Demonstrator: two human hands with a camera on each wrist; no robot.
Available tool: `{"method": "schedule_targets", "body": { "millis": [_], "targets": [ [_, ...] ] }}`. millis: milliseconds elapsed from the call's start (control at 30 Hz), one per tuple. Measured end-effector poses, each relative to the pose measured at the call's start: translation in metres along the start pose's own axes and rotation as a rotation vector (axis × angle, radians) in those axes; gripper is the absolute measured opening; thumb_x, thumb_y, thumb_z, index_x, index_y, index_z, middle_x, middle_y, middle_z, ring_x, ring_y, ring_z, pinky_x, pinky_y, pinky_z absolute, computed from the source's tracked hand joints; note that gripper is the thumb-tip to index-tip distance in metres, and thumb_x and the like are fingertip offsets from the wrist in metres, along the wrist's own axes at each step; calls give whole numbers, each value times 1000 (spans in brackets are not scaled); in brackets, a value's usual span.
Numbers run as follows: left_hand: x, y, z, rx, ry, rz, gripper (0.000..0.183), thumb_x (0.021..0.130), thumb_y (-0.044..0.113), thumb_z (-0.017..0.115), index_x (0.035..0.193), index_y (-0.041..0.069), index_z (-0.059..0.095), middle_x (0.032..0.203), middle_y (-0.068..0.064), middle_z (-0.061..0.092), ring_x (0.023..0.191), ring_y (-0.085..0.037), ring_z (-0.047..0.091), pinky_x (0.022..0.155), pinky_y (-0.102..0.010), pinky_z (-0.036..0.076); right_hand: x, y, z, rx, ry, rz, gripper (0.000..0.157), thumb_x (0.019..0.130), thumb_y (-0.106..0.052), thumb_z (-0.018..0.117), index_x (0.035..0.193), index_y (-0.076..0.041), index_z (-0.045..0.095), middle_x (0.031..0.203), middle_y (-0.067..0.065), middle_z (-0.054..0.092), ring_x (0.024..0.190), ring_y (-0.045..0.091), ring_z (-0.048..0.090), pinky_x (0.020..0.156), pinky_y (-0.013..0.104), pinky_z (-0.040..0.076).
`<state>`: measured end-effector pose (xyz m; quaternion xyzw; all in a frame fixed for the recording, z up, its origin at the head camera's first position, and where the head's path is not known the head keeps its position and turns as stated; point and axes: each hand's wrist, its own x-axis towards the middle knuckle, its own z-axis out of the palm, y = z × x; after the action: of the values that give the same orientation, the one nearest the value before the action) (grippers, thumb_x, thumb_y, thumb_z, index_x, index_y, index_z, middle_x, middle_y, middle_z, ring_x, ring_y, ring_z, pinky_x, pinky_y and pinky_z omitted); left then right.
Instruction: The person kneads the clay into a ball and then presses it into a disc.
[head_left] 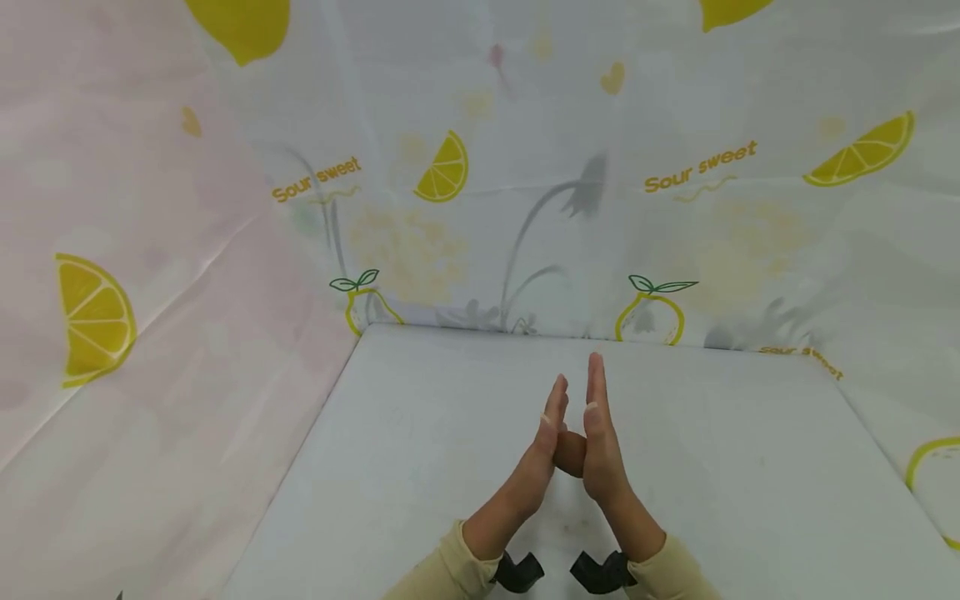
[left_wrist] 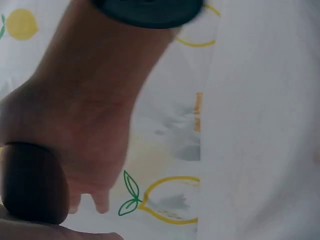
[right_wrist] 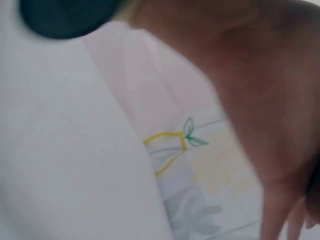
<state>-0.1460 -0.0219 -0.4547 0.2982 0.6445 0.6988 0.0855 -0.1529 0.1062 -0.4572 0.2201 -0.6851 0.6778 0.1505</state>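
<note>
Brown lump (head_left: 570, 454) pressed between left hand (head_left: 537, 461) and right hand (head_left: 603, 450), fingers straight, over white surface (head_left: 420, 433); lemon-print sheeting (head_left: 480, 233) behind.

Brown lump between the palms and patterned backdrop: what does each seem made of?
Brown lump: perhaps clay, matt, from its smooth, evenly coloured surface; unconfirmed.
Patterned backdrop: probably thin plastic or fabric sheeting, faintly glossy, from its creases and soft highlights.
</note>
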Motion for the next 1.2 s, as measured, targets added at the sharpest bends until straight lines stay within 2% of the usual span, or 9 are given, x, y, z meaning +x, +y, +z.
{"method": "schedule_targets", "body": {
  "millis": [133, 200, 267, 367, 467, 667, 767, 800, 1200],
  "targets": [
    [4, 7, -4, -63, 35, 5, 79, 104, 66, 5, 164, 16, -9, 171, -1, -7, 156, -20, -5, 122, -57, 2, -8, 9, 6, -16, -42, -46, 59, 112, -28, 19, 164, -14, -3, 131, 7, 62, 90, -2, 60, 89, 15, 43],
    [5, 10, -4, -46, 68, 6, 78, 105, 65, 6, 164, 16, -7, 171, -1, -5, 156, -19, -3, 123, -55, 3, -12, 12, 11, -17, -60, -94, 58, 112, -22, 18, 164, -11, -4, 73, 5, 60, 52, 1, 41, 53, 16, 40],
    [7, 10, -4, -10, 112, -2, 73, 107, 60, 7, 165, 17, -5, 171, 0, -3, 156, -18, -1, 123, -54, 5, -16, 13, 16, -47, -61, -134, 58, 112, -18, 21, 164, -8, -4, 58, 4, 45, 45, 4, 32, 40, 20, 31],
    [11, 7, -3, 51, 190, -11, 70, 109, 55, 10, 165, 15, -2, 171, -2, -1, 156, -21, 0, 123, -54, 5, -24, 11, 24, -162, -20, -131, 60, 111, -21, 26, 164, -10, -1, 128, 9, 64, 56, 5, 46, 48, 25, 43],
    [13, 0, -4, 75, 242, -46, 69, 109, 53, 12, 165, 15, -1, 171, -3, -1, 156, -23, 0, 121, -57, 10, -30, 5, 30, -262, 13, -126, 63, 111, -32, 27, 164, -9, 2, 171, 12, 5, 80, 8, 58, 62, 27, 51],
    [12, -10, -3, 54, 221, -141, 68, 108, 58, 10, 165, 22, 2, 170, 2, 3, 155, -20, 4, 122, -55, 12, -28, -13, 32, -270, 29, -168, 68, 110, -42, 25, 164, -6, 3, 170, 16, 4, 152, 22, 20, 112, 23, 29],
    [9, -12, 0, 45, 189, -148, 69, 107, 59, 8, 165, 21, 3, 170, 0, 5, 155, -21, 6, 122, -56, 9, -21, -21, 28, -249, 33, -182, 69, 110, -43, 25, 164, -7, 1, 170, 15, 3, 156, 21, 5, 121, 22, 8],
    [7, -12, 1, 49, 178, -151, 69, 107, 58, 7, 165, 21, 3, 170, -1, 6, 156, -21, 6, 122, -56, 9, -19, -22, 25, -241, 37, -193, 69, 110, -43, 24, 164, -6, 2, 170, 15, 3, 152, 15, 24, 118, 21, 17],
    [-3, -2, 13, 17, 10, -43, 72, 107, 59, 1, 164, 15, -8, 171, -2, -3, 156, -19, -3, 123, -55, 3, 1, -10, -8, -184, 44, -46, 62, 110, -33, 26, 165, -17, 1, 171, 1, 0, 156, 18, -2, 121, 27, 5]
  ]
}}
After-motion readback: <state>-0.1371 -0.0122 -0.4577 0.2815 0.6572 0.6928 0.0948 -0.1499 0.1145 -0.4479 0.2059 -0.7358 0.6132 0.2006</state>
